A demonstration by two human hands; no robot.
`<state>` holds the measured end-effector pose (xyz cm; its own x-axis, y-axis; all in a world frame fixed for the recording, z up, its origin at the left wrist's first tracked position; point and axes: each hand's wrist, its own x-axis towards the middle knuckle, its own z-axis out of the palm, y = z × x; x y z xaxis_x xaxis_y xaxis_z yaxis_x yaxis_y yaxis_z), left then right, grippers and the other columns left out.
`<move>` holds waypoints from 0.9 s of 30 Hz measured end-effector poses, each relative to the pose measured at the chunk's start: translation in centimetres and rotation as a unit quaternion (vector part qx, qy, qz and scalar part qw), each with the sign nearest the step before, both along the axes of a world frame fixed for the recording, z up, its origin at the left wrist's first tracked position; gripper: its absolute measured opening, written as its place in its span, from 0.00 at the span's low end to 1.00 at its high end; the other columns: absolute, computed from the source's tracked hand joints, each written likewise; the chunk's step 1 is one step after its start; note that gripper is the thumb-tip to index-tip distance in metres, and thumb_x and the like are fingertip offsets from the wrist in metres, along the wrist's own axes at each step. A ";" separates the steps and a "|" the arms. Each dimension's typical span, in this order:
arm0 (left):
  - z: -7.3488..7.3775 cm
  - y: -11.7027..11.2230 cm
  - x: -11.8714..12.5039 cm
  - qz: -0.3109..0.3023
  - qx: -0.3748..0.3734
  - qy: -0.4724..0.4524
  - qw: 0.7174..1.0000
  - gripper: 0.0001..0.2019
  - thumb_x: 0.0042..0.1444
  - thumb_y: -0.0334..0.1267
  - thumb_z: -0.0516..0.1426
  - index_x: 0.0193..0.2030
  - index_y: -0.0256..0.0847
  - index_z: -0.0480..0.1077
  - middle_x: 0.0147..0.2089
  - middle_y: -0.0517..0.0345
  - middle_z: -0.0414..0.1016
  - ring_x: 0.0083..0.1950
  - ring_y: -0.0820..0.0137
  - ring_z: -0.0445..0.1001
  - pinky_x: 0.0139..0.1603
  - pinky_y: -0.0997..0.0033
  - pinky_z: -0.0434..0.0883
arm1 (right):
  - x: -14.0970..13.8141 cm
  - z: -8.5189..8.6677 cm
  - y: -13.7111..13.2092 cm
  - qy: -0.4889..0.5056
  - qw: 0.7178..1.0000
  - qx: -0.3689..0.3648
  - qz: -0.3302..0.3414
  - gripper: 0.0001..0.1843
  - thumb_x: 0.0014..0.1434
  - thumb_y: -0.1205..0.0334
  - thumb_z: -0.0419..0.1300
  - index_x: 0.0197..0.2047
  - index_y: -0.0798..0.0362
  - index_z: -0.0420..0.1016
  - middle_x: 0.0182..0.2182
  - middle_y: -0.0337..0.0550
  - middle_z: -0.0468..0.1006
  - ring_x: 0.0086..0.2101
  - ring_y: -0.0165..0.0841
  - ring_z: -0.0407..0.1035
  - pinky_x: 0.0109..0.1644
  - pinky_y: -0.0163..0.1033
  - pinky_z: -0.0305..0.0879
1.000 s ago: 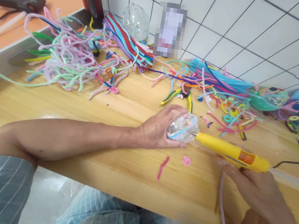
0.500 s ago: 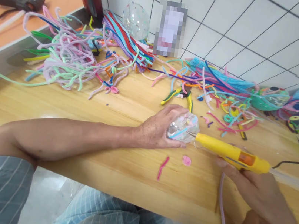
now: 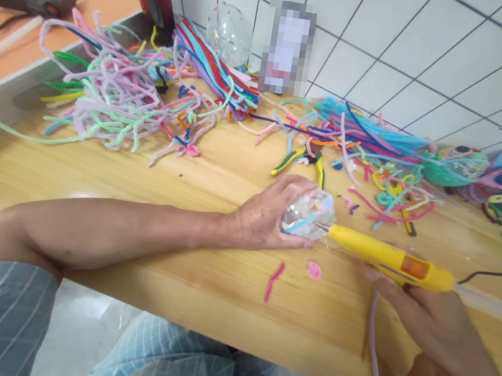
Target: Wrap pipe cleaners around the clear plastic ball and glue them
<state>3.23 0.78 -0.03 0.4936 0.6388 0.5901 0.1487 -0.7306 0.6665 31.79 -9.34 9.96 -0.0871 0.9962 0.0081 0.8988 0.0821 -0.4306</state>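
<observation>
My left hand (image 3: 266,215) is wrapped round a small clear plastic ball (image 3: 310,214) with pale blue and pink strips inside, holding it against the wooden table (image 3: 199,281). My right hand (image 3: 429,321) grips a yellow glue gun (image 3: 391,259), and its metal tip touches the right side of the ball. A pink coil (image 3: 313,269) and a short pink pipe-cleaner piece (image 3: 272,280) lie just in front of the ball. A lilac pipe cleaner (image 3: 372,338) lies under my right hand.
Heaps of coloured pipe cleaners (image 3: 118,93) cover the back of the table. Green-handled pliers (image 3: 302,161) lie behind my left hand. Another clear ball (image 3: 229,34) stands by the tiled wall. A black glue gun (image 3: 28,1) rests on the orange surface at left.
</observation>
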 end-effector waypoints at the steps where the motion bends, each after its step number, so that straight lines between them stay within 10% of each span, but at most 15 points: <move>1: 0.0 0.0 0.0 0.000 0.000 -0.001 1.000 0.45 0.58 0.55 0.70 0.75 0.43 0.55 0.71 0.37 0.68 0.76 0.47 0.67 0.76 0.38 0.70 | 0.1 -0.1 0.0 0.001 1.000 0.001 -0.009 0.24 0.62 0.33 0.58 0.36 0.41 0.87 0.36 0.44 0.89 0.39 0.50 0.83 0.47 0.55 0.83; 27: 0.0 0.0 0.0 -0.001 -0.003 0.000 1.000 0.46 0.57 0.57 0.70 0.75 0.42 0.56 0.71 0.36 0.68 0.76 0.47 0.66 0.76 0.37 0.69 | -0.5 0.3 0.2 0.013 0.998 -0.049 -0.039 0.29 0.59 0.28 0.58 0.39 0.43 0.87 0.36 0.46 0.89 0.41 0.53 0.84 0.46 0.56 0.84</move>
